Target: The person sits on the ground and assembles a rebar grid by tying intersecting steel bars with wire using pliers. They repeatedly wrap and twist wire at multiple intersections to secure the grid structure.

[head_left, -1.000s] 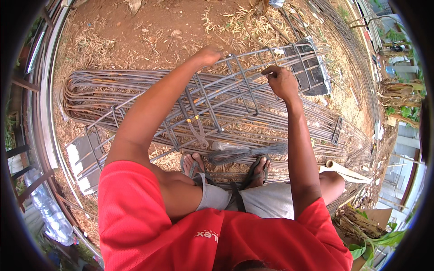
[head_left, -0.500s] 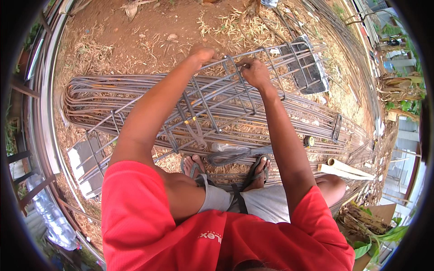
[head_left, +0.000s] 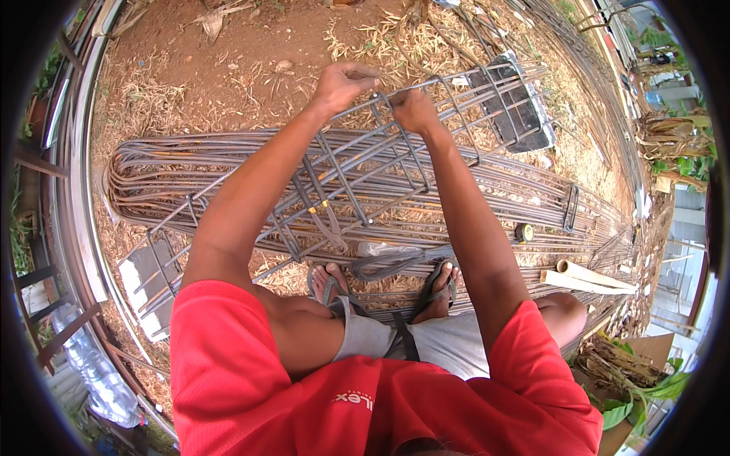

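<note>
A long cage of steel rebar with square stirrups lies slantwise in front of me, rising toward the far right. My left hand is just past its far top bar, fingers stretched toward the right; any thin wire at them is too small to see. Close by, my right hand is closed at a joint of bar and stirrup, and what its fingers pinch is hidden. A pair of pincers with yellow bands on its handles rests among the bars, below my hands. A coil of thin wire lies between my feet.
Bent rebar lengths spread beneath the cage. Dark blocks stand under its right end and left end. A tape measure, loose stirrups and pale split tubes lie to the right. Plastic bottles sit at left.
My left hand has lifted slightly off the far bar and its fingers have straightened. The right hand has shifted a little left and turned over the joint.
</note>
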Demonstrator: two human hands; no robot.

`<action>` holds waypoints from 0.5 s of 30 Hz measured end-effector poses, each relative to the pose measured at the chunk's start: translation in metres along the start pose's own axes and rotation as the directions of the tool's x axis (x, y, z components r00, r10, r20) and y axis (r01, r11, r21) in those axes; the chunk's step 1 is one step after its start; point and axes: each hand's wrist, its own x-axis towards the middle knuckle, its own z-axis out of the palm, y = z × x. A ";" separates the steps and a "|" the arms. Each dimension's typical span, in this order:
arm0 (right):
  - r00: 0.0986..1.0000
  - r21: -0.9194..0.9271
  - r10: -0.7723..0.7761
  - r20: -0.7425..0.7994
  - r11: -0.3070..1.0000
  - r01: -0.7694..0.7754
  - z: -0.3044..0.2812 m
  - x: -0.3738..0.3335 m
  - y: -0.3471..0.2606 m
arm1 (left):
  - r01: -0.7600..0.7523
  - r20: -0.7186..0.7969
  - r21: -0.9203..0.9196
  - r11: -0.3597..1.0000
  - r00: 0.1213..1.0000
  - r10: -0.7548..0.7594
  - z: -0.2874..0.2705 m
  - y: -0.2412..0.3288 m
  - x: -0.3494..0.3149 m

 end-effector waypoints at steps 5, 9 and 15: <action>1.000 0.085 0.008 0.021 0.996 -0.010 -0.001 0.008 0.007 | -0.057 0.180 -0.020 0.998 0.982 0.059 0.006 0.005 0.007; 1.000 0.088 -0.008 -0.008 0.996 0.009 0.005 0.008 0.013 | -0.018 0.221 -0.113 0.993 0.974 0.043 0.004 -0.001 0.011; 0.993 0.108 0.097 -0.068 0.990 -0.089 0.016 0.004 0.011 | 0.063 0.164 0.225 0.972 0.981 -0.102 0.001 0.002 0.009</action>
